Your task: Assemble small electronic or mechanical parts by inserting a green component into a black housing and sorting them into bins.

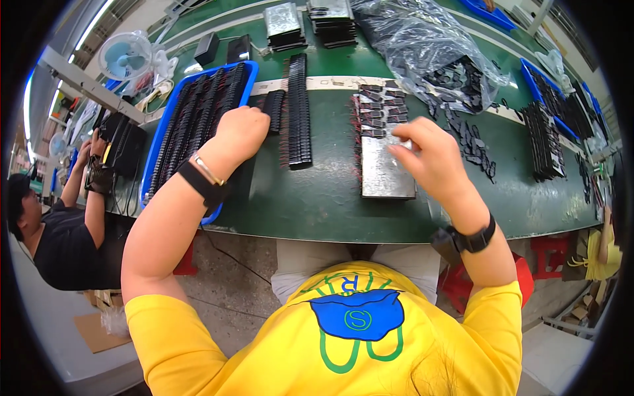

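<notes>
My left hand (246, 131) is closed, its fingertips turned away from me and hidden. It hovers between a blue tray (153, 153) packed with rows of small black parts and a short row of black parts (275, 105). Right of that row stands a long column of stacked black parts (300, 112) with thin reddish wires along its left side. My right hand (432, 158) is loosely curled over the right side of a silvery metal plate (386, 168), thumb and forefinger apart, nothing visible between them. Small black wired parts (373, 113) lie in two columns on the plate's far half.
Loose black parts (472, 142) trail from a clear plastic bag (429, 46) on the green table (317, 211). Stacks of plates (285, 26) stand at the back. At right are a dark stack (543, 142) and another blue tray (528, 66). A person (66, 231) works at far left.
</notes>
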A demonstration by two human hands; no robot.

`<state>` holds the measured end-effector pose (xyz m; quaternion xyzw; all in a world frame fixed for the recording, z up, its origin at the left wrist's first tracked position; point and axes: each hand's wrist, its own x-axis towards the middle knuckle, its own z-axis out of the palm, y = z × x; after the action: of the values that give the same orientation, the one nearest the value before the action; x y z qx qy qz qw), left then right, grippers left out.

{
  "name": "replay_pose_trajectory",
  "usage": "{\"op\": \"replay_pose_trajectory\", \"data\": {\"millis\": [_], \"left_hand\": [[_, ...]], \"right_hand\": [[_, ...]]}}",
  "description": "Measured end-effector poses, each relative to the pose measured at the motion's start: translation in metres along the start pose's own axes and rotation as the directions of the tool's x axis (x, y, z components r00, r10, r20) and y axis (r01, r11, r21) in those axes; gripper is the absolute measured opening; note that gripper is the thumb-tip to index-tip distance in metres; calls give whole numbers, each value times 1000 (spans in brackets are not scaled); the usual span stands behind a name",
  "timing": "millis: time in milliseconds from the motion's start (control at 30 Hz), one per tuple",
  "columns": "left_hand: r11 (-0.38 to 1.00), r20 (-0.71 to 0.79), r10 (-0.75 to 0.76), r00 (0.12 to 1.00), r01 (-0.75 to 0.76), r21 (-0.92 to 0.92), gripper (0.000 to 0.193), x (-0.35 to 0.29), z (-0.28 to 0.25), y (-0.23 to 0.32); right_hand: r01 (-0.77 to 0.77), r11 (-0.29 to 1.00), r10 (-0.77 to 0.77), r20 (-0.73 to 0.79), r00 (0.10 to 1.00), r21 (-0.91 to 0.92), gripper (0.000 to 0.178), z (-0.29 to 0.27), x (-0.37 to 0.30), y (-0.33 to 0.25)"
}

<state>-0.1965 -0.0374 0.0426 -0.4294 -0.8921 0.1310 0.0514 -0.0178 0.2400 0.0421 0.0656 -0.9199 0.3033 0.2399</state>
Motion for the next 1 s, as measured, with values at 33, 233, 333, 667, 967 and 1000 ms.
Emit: {"op": "replay_pose_trajectory", "data": {"millis": [33,233,333,667,967,1000], "left_hand": [[1000,13,12,1000,-12,10,9,-3,-4,3],[970,-84,106,991,-122,-210,15,-46,-55,49],[841,-218,234,947,-310,-444,24,-61,-57,71],[-640,269,-109,957,139,-756,22,-56,-20,148],[-608,290,-72,954,189,-771,16,-68,-3,169],[-608,296,-68,953,195,-769,16,-70,-4,170]], "right_hand": [[-8,1000,8,-5,1000,-11,16,3,5,3],[11,977,8,89,996,-211,18,18,16,14],[-9,980,30,98,995,-200,18,20,14,17],[117,993,-116,60,991,-8,20,10,-41,-33],[201,980,-201,-16,979,2,31,18,-68,-55],[225,974,-225,-13,974,20,31,21,-71,-54]]}}
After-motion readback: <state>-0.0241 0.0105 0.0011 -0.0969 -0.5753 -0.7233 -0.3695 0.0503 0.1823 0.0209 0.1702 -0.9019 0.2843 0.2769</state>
